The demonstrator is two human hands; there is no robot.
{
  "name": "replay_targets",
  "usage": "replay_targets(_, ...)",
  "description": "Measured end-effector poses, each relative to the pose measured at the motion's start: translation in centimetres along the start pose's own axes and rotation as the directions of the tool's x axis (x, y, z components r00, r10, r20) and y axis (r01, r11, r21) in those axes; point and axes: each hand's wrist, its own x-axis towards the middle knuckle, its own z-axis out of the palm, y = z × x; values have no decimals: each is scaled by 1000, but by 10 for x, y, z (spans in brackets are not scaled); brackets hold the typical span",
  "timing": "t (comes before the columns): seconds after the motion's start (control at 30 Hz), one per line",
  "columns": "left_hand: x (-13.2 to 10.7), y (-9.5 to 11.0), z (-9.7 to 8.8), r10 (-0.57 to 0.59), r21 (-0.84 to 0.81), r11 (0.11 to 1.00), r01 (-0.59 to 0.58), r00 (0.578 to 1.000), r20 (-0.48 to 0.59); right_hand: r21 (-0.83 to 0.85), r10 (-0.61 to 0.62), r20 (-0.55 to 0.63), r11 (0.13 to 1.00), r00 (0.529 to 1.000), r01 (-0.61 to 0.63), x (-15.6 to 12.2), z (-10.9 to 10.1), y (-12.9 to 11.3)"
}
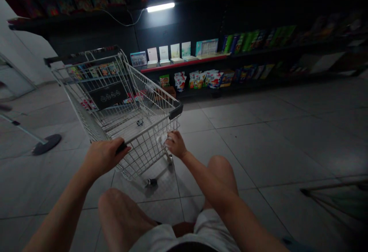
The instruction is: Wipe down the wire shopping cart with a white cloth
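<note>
A metal wire shopping cart (pixel 115 102) stands on the tiled floor just in front of my bent knees. My left hand (pixel 105 154) is wrapped round the left end of the cart's handle bar (pixel 149 128). My right hand (pixel 175 143) is closed on a small white cloth (pixel 163 139) pressed against the wire grid at the cart's back wall, just under the handle. The cart's basket looks empty apart from a dark panel on its far side.
Dark store shelves (pixel 201 58) with cards, books and snack packets line the back wall under a strip light (pixel 161 7). A pole on a round base (pixel 46 144) stands at the left. Another wire frame (pixel 336 196) shows at the lower right. Grey floor tiles lie to the right.
</note>
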Motion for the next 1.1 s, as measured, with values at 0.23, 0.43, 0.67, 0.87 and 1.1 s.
replay_targets(0.23, 8, 1, -1, 16, 12, 1000, -16, 1000, 11, -44, 482, -221, 864, 848, -502, 0, 8, -7)
replay_targets(0.43, 13, 10, -6, -5, 7, 1000, 5, 1000, -4, 60, 449, -147, 894, 882, -445, 2, 44, -108)
replay_targets(0.67, 7, 6, -4, 1, -36, 999, -1, 1000, -15, 42, 17, 197, 999, 980, -25, -20, 16, -62)
replay_targets(0.87, 10, 4, -11, 1, -78, 997, 0, 1000, 13, -94, 284, 188, 958, 940, -271, -51, -20, 8)
replay_targets(1.1, 33, 33, -34, -25, -34, 999, 27, 998, 55, 144, 781, -238, 617, 578, -774, -45, -10, 40)
